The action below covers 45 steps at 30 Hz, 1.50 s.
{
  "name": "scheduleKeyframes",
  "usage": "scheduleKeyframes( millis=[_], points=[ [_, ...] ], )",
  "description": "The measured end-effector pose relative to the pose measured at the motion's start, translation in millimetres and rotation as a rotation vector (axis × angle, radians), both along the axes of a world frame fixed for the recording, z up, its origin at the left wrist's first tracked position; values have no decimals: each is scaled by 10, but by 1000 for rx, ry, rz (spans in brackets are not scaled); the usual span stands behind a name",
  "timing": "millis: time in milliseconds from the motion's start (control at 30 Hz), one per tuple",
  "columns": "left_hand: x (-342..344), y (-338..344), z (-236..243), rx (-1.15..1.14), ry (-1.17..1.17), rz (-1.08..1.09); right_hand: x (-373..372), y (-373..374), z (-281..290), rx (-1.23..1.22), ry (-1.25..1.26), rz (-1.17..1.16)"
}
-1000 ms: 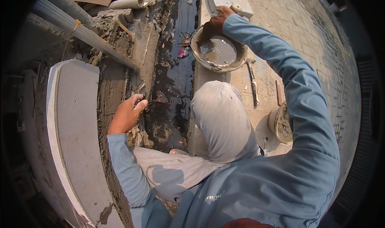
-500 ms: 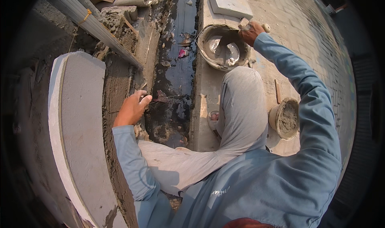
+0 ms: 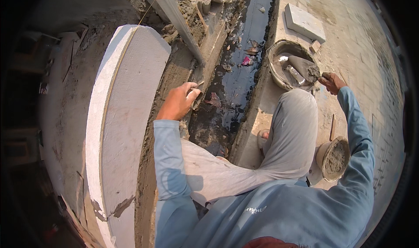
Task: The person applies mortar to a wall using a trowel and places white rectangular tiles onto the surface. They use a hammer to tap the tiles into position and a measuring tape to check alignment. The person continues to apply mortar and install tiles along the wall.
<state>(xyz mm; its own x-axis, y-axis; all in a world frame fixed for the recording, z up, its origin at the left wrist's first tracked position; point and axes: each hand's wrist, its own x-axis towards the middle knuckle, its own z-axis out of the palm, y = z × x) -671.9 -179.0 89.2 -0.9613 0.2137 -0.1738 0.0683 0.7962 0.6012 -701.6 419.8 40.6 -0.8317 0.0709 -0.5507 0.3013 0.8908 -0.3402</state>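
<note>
My right hand [image 3: 332,82] is closed round a trowel at the handle end. The trowel's blade [image 3: 301,67], carrying grey mortar near the handle, lies over a round, mortar-stained bucket [image 3: 279,80] with bright reflections inside. My left hand [image 3: 178,102] holds nothing; its fingers are loosely bent and the thumb stands apart. It hovers over the muddy bank beside a water-filled channel [image 3: 233,80]. Left of that hand stands a long pale block slab [image 3: 126,104], a yellowish string running along its top edge and a mortar smear near its lower end.
A white block [image 3: 304,23] and a small wood piece [image 3: 315,46] lie beyond the bucket. A second bucket [image 3: 322,154] of grey mortar stands near my right elbow. A slanted post [image 3: 181,27] meets the bank ahead of my left hand. Pink litter [image 3: 246,61] floats in the channel.
My view has swung left, shifting the scene rightward. My right hand has drawn back from above the bucket to its right side, and the trowel blade now shows. My left hand stays over the bank.
</note>
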Motion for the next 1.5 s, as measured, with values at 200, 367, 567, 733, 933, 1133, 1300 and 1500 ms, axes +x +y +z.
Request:
scheduleKeyframes(
  millis=[200, 367, 567, 733, 933, 1133, 1300, 1500],
  points=[
    [194, -23, 876, 44, 666, 208, 259, -312, -95, -651, 82, -238],
    [190, -466, 1751, -335, 840, 572, -160, -1326, 173, -1015, -55, -110],
    [-116, -1277, 1525, -328, 337, 565, -757, -2697, 48, -1257, -53, 360],
    [-222, -975, 1534, -275, 239, 691, -1014, -3530, -118, -1149, 536, 523],
    [-198, -1038, 1507, -245, 208, 752, -1063, -4009, 52, -994, 384, 586],
    [-241, -1017, 1528, -242, 197, 791, -948, -4001, -381, -1004, 365, 805],
    [-203, -1147, 1500, -247, 229, 773, -727, -3441, -942, -980, 639, 788],
    [-222, -1164, 1521, -240, 192, 782, -884, -3476, -406, -1042, 710, 672]
  ],
)
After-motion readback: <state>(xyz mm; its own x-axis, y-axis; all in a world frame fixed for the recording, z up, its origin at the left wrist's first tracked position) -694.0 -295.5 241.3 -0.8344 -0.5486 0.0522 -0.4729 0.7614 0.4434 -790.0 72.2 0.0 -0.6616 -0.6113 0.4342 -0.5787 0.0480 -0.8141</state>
